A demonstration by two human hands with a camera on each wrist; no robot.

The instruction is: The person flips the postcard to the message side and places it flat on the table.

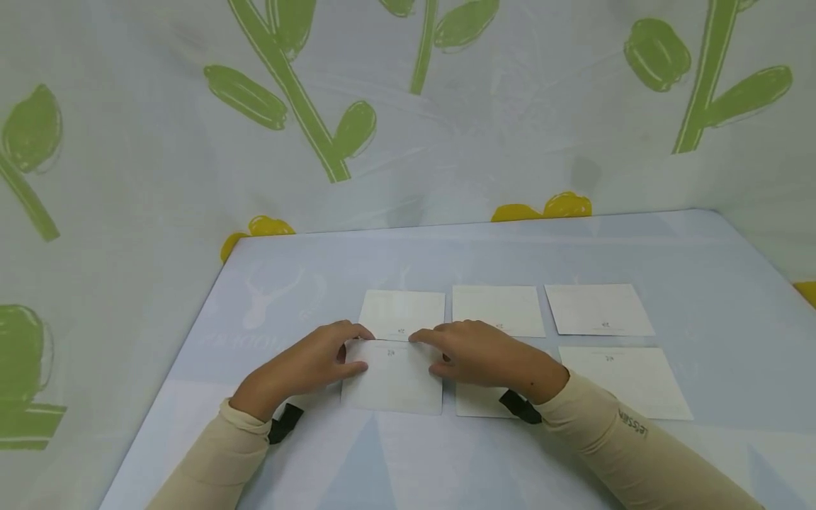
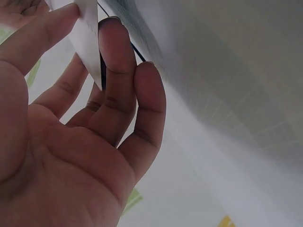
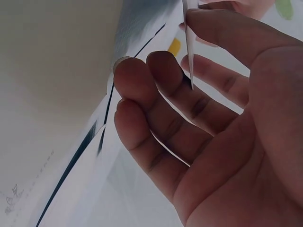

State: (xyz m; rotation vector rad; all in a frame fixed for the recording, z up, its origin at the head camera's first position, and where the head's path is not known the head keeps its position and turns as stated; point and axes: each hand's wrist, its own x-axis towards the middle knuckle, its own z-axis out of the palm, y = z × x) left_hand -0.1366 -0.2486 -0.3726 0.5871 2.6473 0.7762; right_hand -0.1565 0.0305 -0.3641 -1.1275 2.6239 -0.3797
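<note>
A white card [image 1: 392, 382] at the front left is between my two hands, with small print near its far edge. My left hand [image 1: 321, 358] pinches its left side. In the left wrist view the thumb lies on the face of the card [image 2: 89, 40] and fingertips are behind it. From the other side my right hand [image 1: 487, 354] pinches the right edge; the right wrist view shows this card [image 3: 190, 56] edge-on between thumb and fingers. Just beyond it lies another white card [image 1: 403, 308], its near edge meeting the held card's far edge in the head view.
More white cards lie to the right: a back middle card [image 1: 497, 304], a back right card [image 1: 599, 309], a front right card [image 1: 621, 382], and a front middle card [image 1: 478, 404] partly hidden under my right hand. The pale table [image 1: 331, 262] meets a leaf-patterned cloth [image 1: 446, 163] behind.
</note>
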